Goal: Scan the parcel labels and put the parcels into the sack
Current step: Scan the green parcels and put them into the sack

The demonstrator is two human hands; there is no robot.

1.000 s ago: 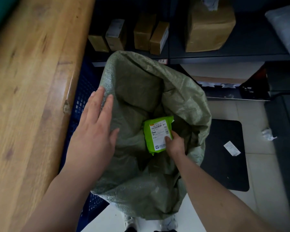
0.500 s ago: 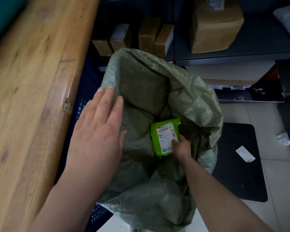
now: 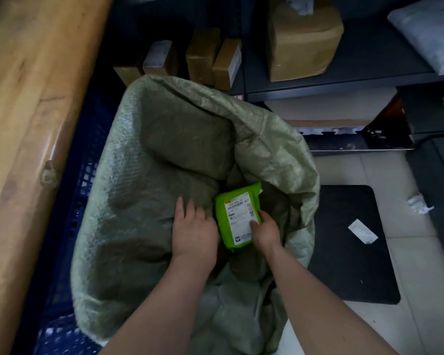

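Fingers (image 3: pixel 254 224) of the right hand (image 3: pixel 265 233) are pinching the green parcel (image 3: pixel 239 217) at its 4 o'clock corner, thumb on the white label! Fingers (image 3: pixel 187 208) of the left hand (image 3: pixel 194 231) lie straight and close together, flat on the lining at the parcel's 9 o'clock. The parcel is label-up, deep inside the woven sack (image 3: pixel 149 190). A blue crate (image 3: pixel 85 190) sits against the sack's 9 o'clock side, with the wooden bench (image 3: pixel 23 124) beyond it. A black mat (image 3: pixel 349 242) lies on the floor at 3 o'clock.
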